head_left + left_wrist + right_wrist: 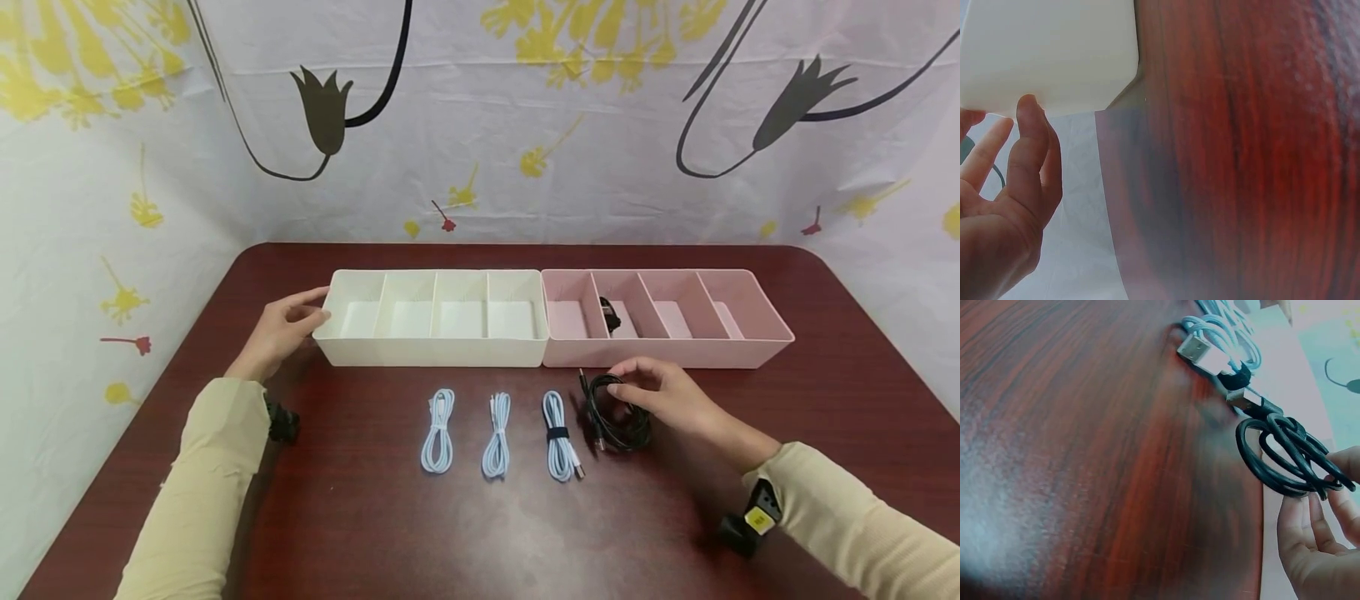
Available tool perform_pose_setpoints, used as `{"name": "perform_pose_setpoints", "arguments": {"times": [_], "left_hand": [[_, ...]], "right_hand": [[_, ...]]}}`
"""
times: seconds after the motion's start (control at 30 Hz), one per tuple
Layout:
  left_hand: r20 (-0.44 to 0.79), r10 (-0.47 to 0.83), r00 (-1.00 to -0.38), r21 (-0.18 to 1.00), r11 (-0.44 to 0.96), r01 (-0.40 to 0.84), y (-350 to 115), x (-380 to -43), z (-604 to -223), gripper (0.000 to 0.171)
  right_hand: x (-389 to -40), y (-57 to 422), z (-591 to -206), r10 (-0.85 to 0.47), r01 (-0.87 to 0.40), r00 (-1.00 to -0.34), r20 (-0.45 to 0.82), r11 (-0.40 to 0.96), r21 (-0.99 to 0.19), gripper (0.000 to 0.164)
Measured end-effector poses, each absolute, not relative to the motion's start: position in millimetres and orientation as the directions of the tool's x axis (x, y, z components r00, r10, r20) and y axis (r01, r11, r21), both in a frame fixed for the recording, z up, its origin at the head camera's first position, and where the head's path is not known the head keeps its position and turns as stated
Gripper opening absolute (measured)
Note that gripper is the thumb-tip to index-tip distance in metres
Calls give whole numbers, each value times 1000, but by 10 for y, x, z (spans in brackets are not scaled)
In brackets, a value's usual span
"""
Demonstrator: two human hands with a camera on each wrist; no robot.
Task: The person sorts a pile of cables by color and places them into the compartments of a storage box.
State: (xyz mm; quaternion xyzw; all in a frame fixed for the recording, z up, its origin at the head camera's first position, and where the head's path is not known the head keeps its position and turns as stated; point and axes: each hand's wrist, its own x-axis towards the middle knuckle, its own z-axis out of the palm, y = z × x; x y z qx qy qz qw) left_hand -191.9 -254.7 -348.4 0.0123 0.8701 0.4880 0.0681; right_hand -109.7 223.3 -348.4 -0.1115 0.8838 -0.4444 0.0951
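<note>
My right hand pinches a coiled black USB cable between thumb and fingers, in front of the pink divided box. Its metal plug points toward the white cables in the right wrist view. My left hand rests its fingertips against the left end of the white divided box. In the left wrist view the fingers touch that end wall. Three bundled white cables lie in a row: the left one, the middle one and the right one, which has a black strap.
The pink divided box stands end to end with the white one. A small black item sits in its second compartment from the left. Behind the dark wooden table hangs a patterned white cloth.
</note>
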Motion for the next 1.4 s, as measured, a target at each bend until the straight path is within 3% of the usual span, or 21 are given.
{"name": "perform_pose_setpoints", "arguments": {"times": [0.57, 0.87, 1.2, 1.4], "left_hand": [[-97, 90, -991, 849, 526, -35, -2554, -1920, -3506, 52], [-82, 84, -993, 851, 524, -27, -2547, -1931, -3518, 51], [-88, 93, -992, 860, 510, -28, -2533, -1915, -3500, 51], [-92, 92, -992, 863, 505, -33, -2541, -1915, -3496, 52]], "right_hand": [[-1160, 2192, -3307, -298, -105, -951, -79, 554, -826, 25], [-1184, 2129, -3240, -283, -17, -952, -120, 440, -898, 32], [-1207, 2108, -3191, -271, 24, -949, -158, 438, -899, 35], [-1261, 2106, -3165, -288, 21, -948, -137, 373, -927, 29]]}}
